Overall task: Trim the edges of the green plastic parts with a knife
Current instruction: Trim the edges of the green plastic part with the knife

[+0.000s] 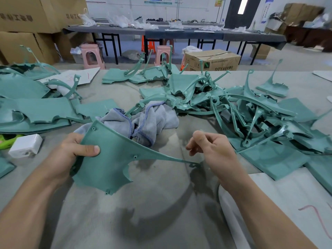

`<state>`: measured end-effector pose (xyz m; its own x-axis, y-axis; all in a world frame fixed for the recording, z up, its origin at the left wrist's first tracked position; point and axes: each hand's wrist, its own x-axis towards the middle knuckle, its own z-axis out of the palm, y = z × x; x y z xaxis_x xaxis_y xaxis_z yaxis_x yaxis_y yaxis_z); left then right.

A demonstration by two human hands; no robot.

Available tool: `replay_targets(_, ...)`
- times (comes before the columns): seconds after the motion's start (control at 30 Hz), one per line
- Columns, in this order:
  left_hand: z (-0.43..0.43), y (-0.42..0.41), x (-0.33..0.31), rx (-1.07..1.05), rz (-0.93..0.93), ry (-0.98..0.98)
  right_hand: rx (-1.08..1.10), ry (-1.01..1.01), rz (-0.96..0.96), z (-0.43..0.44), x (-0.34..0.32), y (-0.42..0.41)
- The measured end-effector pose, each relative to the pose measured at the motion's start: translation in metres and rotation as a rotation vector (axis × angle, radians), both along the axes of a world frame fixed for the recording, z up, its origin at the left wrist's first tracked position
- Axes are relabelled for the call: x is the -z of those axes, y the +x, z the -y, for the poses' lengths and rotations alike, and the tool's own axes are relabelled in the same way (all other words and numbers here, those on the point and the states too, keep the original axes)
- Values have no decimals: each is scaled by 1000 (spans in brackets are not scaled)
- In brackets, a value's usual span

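Presently one green plastic part [107,159] is gripped by the left hand [71,150] and held above the worktop [152,203]. The right hand [212,148] is loosely curled beside the part's thin tip; no knife can be made out. Beyond the right hand a heap of parts [242,114], too tangled to count, is judged untrimmed; beyond the left, a flatter stack [36,108], perhaps done.

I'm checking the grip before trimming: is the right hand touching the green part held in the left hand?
Cannot tell. In the head view the right hand sits with curled fingers just above the thin tip of the green part; no clear contact or gap shows.
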<state>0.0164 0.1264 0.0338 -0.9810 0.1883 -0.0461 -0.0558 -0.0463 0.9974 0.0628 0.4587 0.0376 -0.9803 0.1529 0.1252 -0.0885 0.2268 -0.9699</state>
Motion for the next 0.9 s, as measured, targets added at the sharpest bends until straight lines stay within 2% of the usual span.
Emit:
replay_targets(0.1,-3,1,-1,-18,-8,2,-189,-8,-21,-1,-6,5)
replay_targets(0.2,-4,4,-2,-35,-21,18,-326,113,9,4,-7,9)
replay_targets(0.33,-5,2,-2,-34,-3,9,-279,136,51,0,-6,7)
replay_targets(0.63,8,-3,6,-53,79,100,-179,98,-22,-31,-10,1)
replay_targets(0.7,10,-3,7,-63,114,142,-34,89,-20,-35,-7,-1)
replay_targets(0.73,12,-3,6,-76,138,180,93,125,-24,-36,-4,-2)
replay_targets(0.8,17,-4,6,-124,161,257,332,334,-40,-38,0,-4)
replay_targets(0.9,15,-6,6,-201,145,295,369,688,133,-35,5,-6)
